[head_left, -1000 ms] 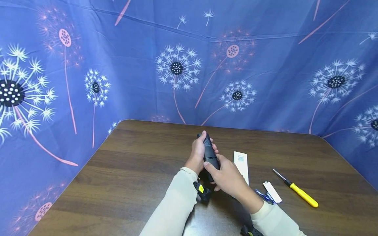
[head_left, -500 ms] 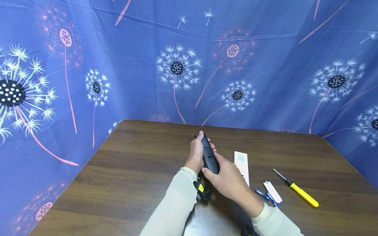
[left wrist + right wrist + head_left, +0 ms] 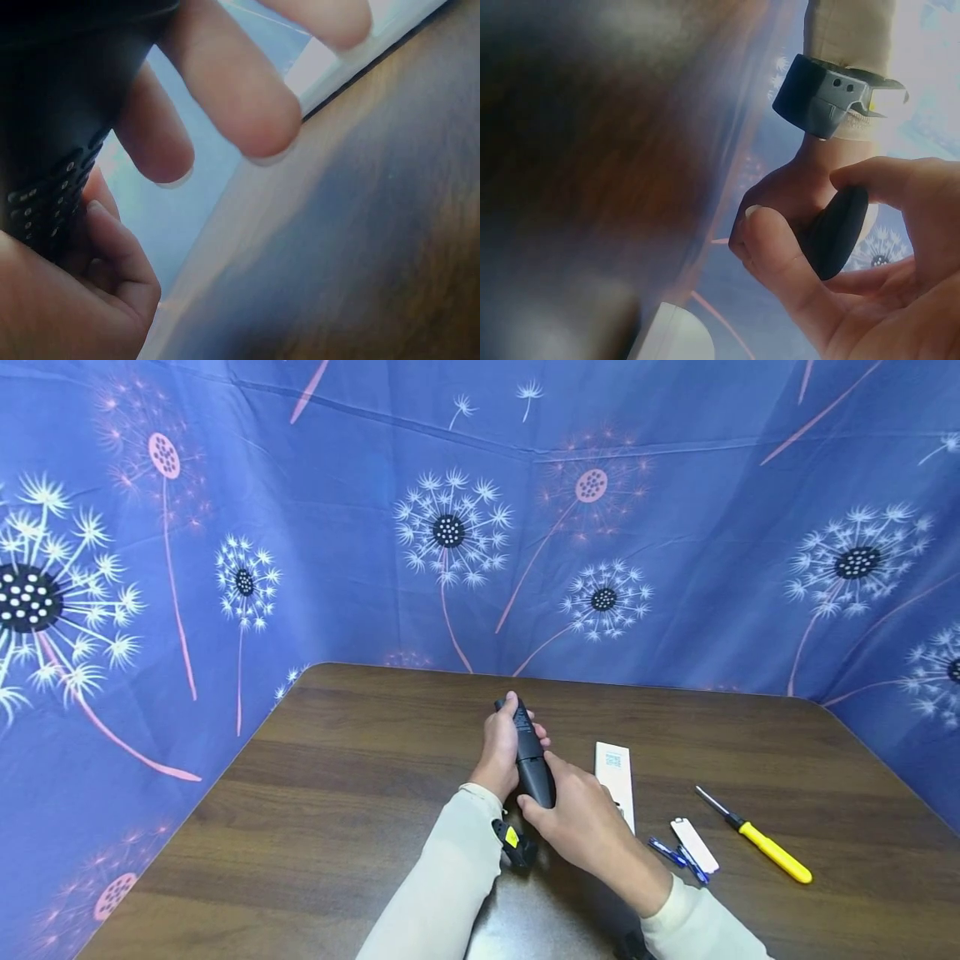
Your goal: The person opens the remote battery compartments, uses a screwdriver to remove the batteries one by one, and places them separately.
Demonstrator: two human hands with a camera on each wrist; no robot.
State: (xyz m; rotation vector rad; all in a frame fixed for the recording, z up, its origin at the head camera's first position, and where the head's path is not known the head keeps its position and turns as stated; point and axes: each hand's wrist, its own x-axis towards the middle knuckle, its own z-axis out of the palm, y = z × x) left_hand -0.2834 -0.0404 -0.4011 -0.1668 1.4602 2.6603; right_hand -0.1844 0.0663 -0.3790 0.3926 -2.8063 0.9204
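Observation:
A black remote control [image 3: 528,739] is held above the table with its printed back facing up. My left hand [image 3: 497,747] grips its far half, thumb along the side and fingertips showing past the other edge. At the near end, my right hand [image 3: 581,814] holds the remote between thumb and fingers, below a seam across the back. The left wrist view shows the remote's button side [image 3: 56,191] from below, with fingers around it. In the right wrist view, the remote's rounded end [image 3: 840,232] sits between the right hand's thumb and fingers.
Right of the hands lies a long white object [image 3: 615,777] with a blue printed square. Beside it are two small blue cylinders [image 3: 667,852], a small white cover-like piece [image 3: 695,845] and a yellow-handled screwdriver [image 3: 772,852]. A blue patterned cloth [image 3: 337,568] hangs behind the wooden table [image 3: 360,735].
The remote and left hand have shifted slightly left. Right-hand fingertips that showed below the remote's near end are now out of sight, and the right thumb sits at its edge.

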